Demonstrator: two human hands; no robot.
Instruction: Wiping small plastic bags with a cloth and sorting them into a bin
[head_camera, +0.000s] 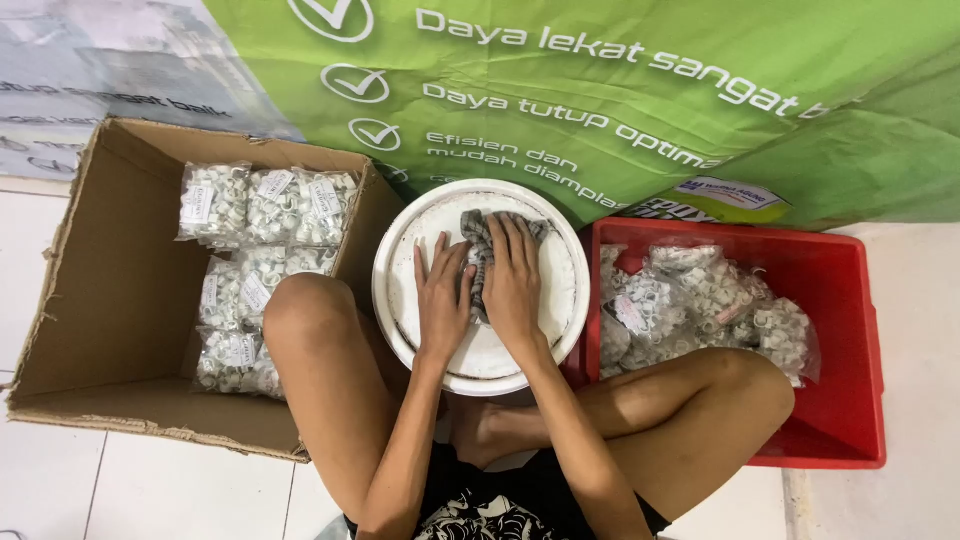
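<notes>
Head view: left hand (443, 295) and right hand (512, 285) lay flat, fingers spread, pressing a grey cloth (480, 250) onto a white round lid (480, 285) at centre. Cardboard box (110, 290) at 9 o'clock; red crate (840, 330) at 3 o'clock.

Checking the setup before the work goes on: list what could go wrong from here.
1. Both hands, left hand and right hand, press the grey cloth onto the white round lid, which seems to rest between the knees; it could tip or slide.
2. The bags of small white parts are heaped in the red crate beside the right knee; a leg shift might spill them.
</notes>
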